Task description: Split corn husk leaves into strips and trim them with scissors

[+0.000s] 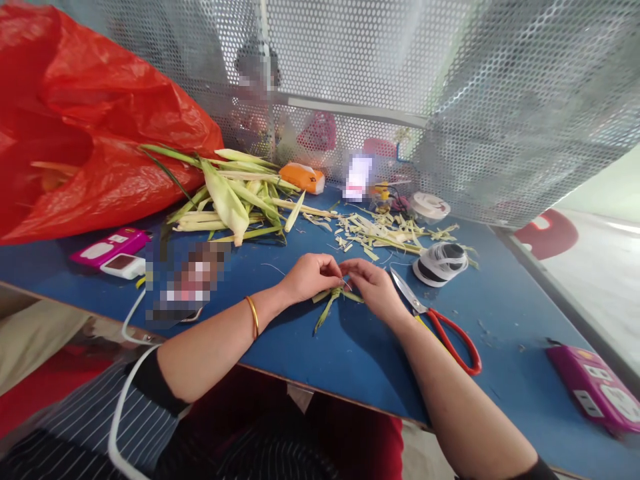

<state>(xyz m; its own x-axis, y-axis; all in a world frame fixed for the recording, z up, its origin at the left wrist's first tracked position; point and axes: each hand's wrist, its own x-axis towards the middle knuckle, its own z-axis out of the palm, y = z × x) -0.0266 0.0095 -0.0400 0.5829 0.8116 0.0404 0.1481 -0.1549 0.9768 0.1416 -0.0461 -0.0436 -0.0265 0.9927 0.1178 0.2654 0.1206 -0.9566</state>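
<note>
On the blue table [505, 320]: green husk piece [330, 308], low between my two hands near the front edge; my left hand [311, 277], gold bangle [253, 317] at the wrist, fingers pinched nearly closed at the top of the piece; my right hand [369, 283], fingers likewise drawn together there, a thin thread [347, 287] between the two; red-handled scissors [434, 320], blades parted, beside my right forearm; spool of pale cord [440, 264], just beyond them; husk trimmings [375, 230], scattered past my hands; heap of husks [235, 197], beside the red plastic bag [115, 127].
</note>
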